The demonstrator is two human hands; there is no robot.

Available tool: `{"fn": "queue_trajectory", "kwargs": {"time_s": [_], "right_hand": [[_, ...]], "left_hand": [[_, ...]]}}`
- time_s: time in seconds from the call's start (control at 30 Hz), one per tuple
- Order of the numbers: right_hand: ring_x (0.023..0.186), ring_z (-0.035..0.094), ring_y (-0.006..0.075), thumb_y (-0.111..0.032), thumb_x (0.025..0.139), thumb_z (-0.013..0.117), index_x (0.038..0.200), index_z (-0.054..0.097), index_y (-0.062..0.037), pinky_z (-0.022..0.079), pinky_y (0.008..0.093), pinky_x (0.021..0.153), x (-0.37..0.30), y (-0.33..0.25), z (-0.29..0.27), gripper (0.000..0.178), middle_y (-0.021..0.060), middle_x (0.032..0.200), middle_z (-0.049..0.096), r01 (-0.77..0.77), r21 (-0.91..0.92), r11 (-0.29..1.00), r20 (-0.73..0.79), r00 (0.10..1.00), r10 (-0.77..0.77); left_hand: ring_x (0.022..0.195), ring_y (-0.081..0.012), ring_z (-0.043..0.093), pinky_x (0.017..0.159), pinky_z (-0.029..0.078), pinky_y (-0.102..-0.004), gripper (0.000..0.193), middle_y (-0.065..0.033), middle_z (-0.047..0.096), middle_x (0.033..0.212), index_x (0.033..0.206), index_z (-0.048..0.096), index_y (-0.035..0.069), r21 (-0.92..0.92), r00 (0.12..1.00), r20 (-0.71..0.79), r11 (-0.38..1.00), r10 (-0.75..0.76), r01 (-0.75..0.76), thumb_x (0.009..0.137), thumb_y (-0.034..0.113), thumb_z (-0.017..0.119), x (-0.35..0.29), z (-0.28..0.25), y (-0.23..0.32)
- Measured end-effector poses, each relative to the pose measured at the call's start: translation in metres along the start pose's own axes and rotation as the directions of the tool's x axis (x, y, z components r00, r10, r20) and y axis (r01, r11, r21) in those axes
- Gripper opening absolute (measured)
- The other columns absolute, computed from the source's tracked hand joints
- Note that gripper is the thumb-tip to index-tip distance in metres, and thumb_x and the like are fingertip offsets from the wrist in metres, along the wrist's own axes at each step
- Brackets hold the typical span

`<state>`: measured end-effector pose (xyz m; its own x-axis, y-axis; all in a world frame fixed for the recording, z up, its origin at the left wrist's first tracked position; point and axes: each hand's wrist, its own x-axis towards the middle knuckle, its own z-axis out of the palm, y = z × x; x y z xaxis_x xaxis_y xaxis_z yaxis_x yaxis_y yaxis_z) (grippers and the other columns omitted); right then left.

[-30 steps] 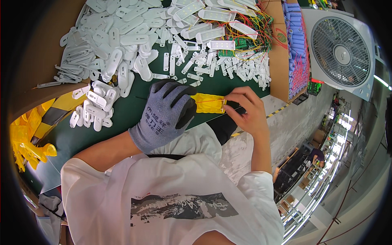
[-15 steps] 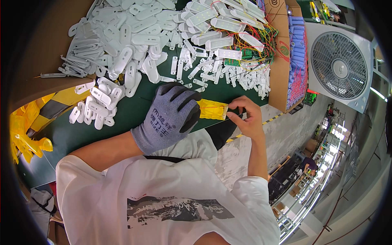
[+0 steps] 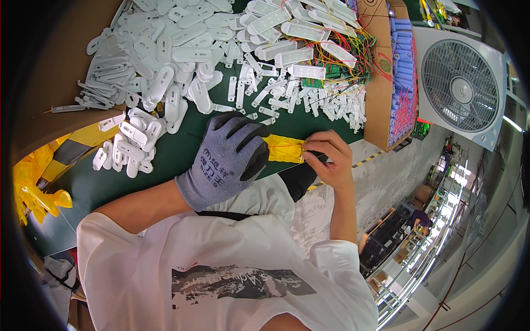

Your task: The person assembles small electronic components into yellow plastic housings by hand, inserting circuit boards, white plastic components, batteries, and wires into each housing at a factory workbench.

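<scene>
My left hand [image 3: 227,157], in a grey glove with dark fingertips, is closed around one end of a yellow plastic piece [image 3: 285,149]. A thin red wire lies along the piece, and its left part is hidden by the glove. The thumb and fingers of my bare right hand [image 3: 330,156] pinch the other end, by the wire's tip. Both hands are just over the near edge of the green table [image 3: 190,144]. Small white oval housings [image 3: 131,144] sit in a heap left of my gloved hand.
A large pile of white plastic covers [image 3: 165,44] spreads behind my hands. Right of it are white lamp strips [image 3: 301,31] with tangled wires and small white strips [image 3: 337,106]. A cardboard box [image 3: 379,121] holds blue cylinders. Yellow parts [image 3: 38,179] lie left; a fan [image 3: 459,90] stands right.
My right hand has shifted slightly left along the end of the yellow piece, fingers still pinched. My left hand keeps its grip almost unmoved.
</scene>
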<state>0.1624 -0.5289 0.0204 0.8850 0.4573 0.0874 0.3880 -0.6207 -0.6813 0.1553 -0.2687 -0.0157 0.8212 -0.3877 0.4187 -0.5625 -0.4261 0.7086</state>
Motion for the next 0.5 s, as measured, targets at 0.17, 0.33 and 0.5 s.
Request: {"fn": "queue_trajectory", "kwargs": {"time_s": [0.17,0.33,0.5], "right_hand": [[0.075,0.061,0.0222,-0.003,0.067,0.075,0.085,0.065,-0.0068,0.049,0.0302,0.064,0.007,-0.006,-0.003,0.021,0.0057,0.089,0.062,0.040,-0.104,0.994,0.076,0.997,-0.032],[0.075,0.061,0.0229,-0.004,0.069,0.075,0.085,0.065,-0.0066,0.049,0.0302,0.064,0.005,-0.009,-0.005,0.019,0.0065,0.087,0.063,-0.029,-0.048,0.998,0.044,0.999,0.031],[0.074,0.062,0.0220,-0.003,0.071,0.073,0.083,0.063,-0.0061,0.050,0.0299,0.063,0.012,-0.036,0.001,0.016,0.0059,0.086,0.064,-0.210,-0.101,0.973,0.005,0.977,0.211]], "left_hand": [[0.093,-0.0268,0.056,0.085,0.042,-0.0445,0.032,-0.0088,0.058,0.107,0.097,0.055,0.006,0.002,1.000,0.001,1.000,-0.007,0.007,0.070,0.013,0.070,-0.001,-0.001,-0.001],[0.094,-0.0268,0.056,0.086,0.043,-0.0447,0.033,-0.0090,0.058,0.106,0.098,0.055,0.005,-0.012,0.999,-0.034,1.000,0.001,-0.002,0.070,0.014,0.071,-0.001,0.000,0.001],[0.095,-0.0271,0.055,0.086,0.043,-0.0452,0.034,-0.0089,0.058,0.107,0.099,0.055,0.005,0.006,1.000,-0.017,1.000,0.004,-0.004,0.070,0.014,0.071,-0.002,-0.001,0.001]]}}
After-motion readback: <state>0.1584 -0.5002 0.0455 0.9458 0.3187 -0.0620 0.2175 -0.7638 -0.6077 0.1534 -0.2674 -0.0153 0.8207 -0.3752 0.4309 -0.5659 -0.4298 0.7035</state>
